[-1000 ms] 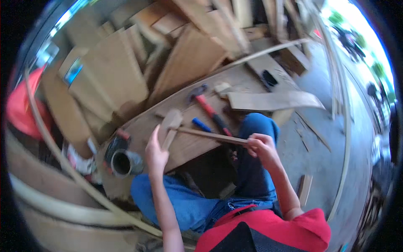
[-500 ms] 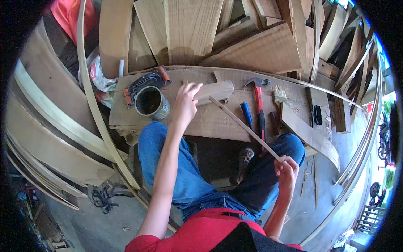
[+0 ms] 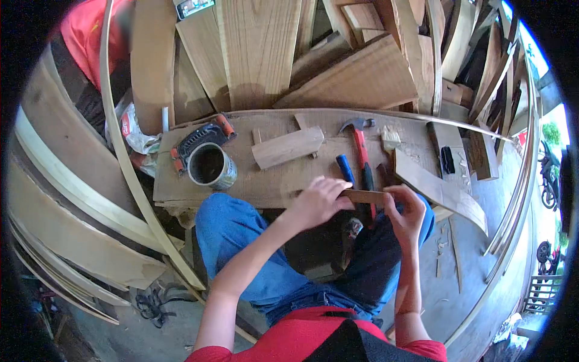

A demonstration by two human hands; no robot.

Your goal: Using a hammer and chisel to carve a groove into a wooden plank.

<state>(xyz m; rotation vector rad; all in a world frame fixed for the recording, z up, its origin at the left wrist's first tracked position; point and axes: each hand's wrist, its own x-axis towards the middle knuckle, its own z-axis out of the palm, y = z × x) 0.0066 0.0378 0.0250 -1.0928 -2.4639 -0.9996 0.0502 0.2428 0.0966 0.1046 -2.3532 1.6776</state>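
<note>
My left hand [image 3: 316, 202] and my right hand [image 3: 406, 214] grip opposite ends of a narrow wooden strip [image 3: 367, 195], held level above my knees at the front edge of a wooden bench [image 3: 265, 187]. Just beyond the strip lie a blue-handled tool [image 3: 342, 164] and a claw hammer [image 3: 362, 154] with a red and black handle. A short wooden block [image 3: 286, 148] rests further back, untouched. On the left of the bench stand a metal can [image 3: 210, 166] and, behind it, a black and orange tool [image 3: 199, 139]. A paintbrush [image 3: 390, 137] lies right of the hammer.
Wooden boards [image 3: 259, 48] lean behind the bench. Long curved planks [image 3: 78, 193] stand at left, near red cloth [image 3: 81, 42] and plastic bags [image 3: 139, 133]. A curved board [image 3: 440, 193] and dark block [image 3: 446, 160] lie at right. Motorbikes [image 3: 549, 175] show at the far right.
My left hand has left the wooden block and come down and right onto the strip. My right hand has risen, and the strip has turned from slanting to level.
</note>
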